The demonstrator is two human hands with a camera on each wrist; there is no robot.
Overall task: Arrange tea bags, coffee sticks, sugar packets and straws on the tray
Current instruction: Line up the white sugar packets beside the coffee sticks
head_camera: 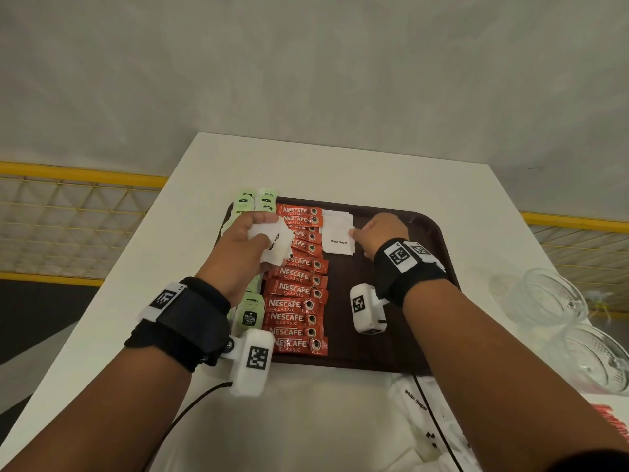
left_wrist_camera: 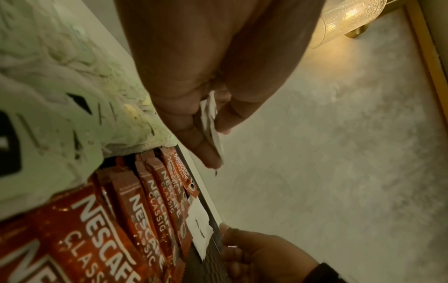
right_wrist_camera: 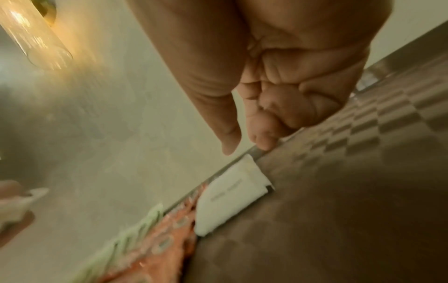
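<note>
A dark brown tray (head_camera: 391, 335) lies on the white table. Green tea bags (head_camera: 252, 315) fill its left edge, and a column of red coffee sticks (head_camera: 296, 291) lies beside them. A small stack of white sugar packets (head_camera: 338, 238) lies at the far middle of the tray. My left hand (head_camera: 263, 229) hovers over the coffee sticks and grips a bunch of sugar packets (head_camera: 277, 245), seen edge-on as sugar packets (left_wrist_camera: 213, 122) between thumb and fingers. My right hand (head_camera: 355, 235) touches the tray stack's right edge. In the right wrist view the right hand (right_wrist_camera: 246, 147) holds nothing above that stack (right_wrist_camera: 232, 193).
Two clear glass bowls (head_camera: 551, 298) stand on the table right of the tray. More loose sugar packets (head_camera: 418, 403) lie on the table in front of the tray, crossed by a black cable. A yellow mesh railing runs behind the table.
</note>
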